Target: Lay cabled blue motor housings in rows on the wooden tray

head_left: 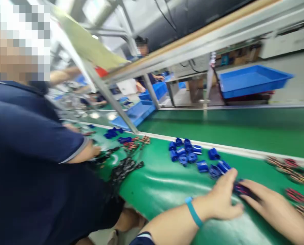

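My left hand (222, 199), with a teal band on the wrist, rests on the green mat (164, 183) at the lower right. My right hand (272, 207) lies beside it. Both touch a small dark part with red wires (244, 190) held between them; motion blur hides the exact grip. Just beyond my left fingers lies a scatter of several small blue plastic parts (193, 156).
A co-worker in a dark blue shirt (26, 153) fills the left side, a hand (92, 151) over black parts (125, 168). Red-wired pieces (292, 172) lie at the right. A green conveyor belt (244, 127) runs behind, with blue trays (251, 81) and other people beyond.
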`<state>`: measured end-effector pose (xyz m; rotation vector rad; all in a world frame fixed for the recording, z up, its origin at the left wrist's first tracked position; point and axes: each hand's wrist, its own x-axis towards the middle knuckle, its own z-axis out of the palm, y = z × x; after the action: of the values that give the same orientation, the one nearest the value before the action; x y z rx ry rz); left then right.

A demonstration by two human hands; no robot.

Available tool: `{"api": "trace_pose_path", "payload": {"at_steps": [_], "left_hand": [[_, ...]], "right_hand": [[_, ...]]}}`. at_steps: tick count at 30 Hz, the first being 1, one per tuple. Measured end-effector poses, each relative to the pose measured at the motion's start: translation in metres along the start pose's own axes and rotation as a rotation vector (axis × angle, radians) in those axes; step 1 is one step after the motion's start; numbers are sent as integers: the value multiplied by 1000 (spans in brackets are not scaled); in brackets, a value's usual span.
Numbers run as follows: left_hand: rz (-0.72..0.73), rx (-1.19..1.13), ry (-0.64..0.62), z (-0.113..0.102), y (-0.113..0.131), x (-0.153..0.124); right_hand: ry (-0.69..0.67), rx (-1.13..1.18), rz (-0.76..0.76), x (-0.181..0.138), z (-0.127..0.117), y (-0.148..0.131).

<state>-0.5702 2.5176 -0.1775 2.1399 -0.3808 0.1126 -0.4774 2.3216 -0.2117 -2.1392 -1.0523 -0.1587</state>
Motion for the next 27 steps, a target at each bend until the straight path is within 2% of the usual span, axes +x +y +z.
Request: {"api": "trace_pose_path", "payload": {"at_steps": [2,5,7,10,16,20,23,27], "left_hand": [[16,-36,-27,-2,3,-2],[-40,46,13,-1,-6,-2],[-47,120,63,0,-14,0],[-7,181,118,1,-15,0],[81,178,42,-4,-1,-1],[81,168,28,-3,3,-2],[85,179,93,-2,3,-1],[173,216,134,0,-2,-1]], "right_hand": [[-243,117,42,3,-24,-41],[-355,220,230,13,-49,-73],[-366,188,344,14,-58,-77],[-349,116,397,10,-62,-74],[-109,36,412,9,-51,-75],[-158,48,382,7,-52,-80],[-212,101,449,5,-53,-81],[-247,176,534,5,-51,-83]]}}
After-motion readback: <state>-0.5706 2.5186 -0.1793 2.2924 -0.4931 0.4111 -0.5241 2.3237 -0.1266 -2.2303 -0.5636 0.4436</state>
